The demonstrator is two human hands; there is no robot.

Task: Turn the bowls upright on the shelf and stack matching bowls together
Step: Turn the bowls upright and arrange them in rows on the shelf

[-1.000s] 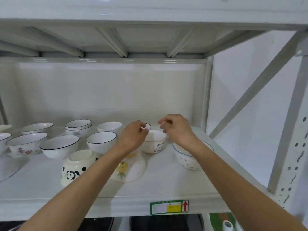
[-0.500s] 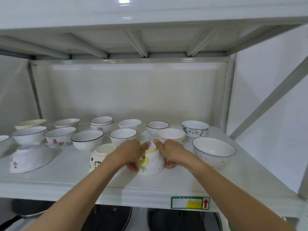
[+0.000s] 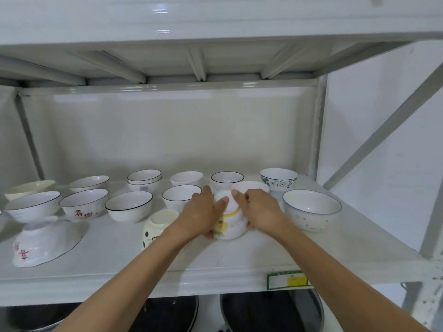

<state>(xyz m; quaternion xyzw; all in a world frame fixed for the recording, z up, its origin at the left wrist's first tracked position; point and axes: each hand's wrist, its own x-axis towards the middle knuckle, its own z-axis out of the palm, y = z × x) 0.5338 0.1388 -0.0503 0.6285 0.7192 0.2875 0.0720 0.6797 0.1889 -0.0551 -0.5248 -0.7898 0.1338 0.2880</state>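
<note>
Both hands (image 3: pixel 200 215) (image 3: pixel 260 212) gripping overturned yellow-print bowl (image 3: pixel 230 224), between them

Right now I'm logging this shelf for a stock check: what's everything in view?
Yellow-print bowl: 1, white, upside down, front centre, gripped by both hands.
Panda bowl: 1, cream, upside down, left of it.
Red-lettered bowls: 2, white; one upside down front left, one upright behind.
Black-rimmed bowls: several, white, upright, middle and back rows, one pair stacked.
Green floral bowl: 1, back right.
Blue-rimmed speckled bowl: 1, right.
Shelf: 1, white.
Label: 1, green-yellow, shelf edge.
Left hand, right hand: on yellow-print bowl.
</note>
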